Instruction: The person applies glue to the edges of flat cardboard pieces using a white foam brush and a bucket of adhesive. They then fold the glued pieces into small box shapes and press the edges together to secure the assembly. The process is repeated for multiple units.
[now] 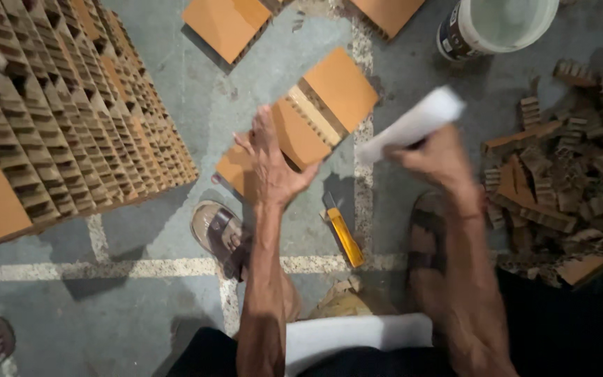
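A: What do the hands hold?

B: The left hand [272, 164] lies spread, fingers released, on the orange board [301, 126] on the floor. The right hand [437, 159] is clenched around a white strip [413, 123].

A: Anything unclear?

B: The right hand is blurred. A yellow knife [343, 235] lies just beside the board.

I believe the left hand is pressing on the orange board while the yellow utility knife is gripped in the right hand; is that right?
Not quite. The head view shows the yellow utility knife lying on the floor between the feet, not gripped. The right hand holds a blurred white object. The left hand is indeed on the orange board.
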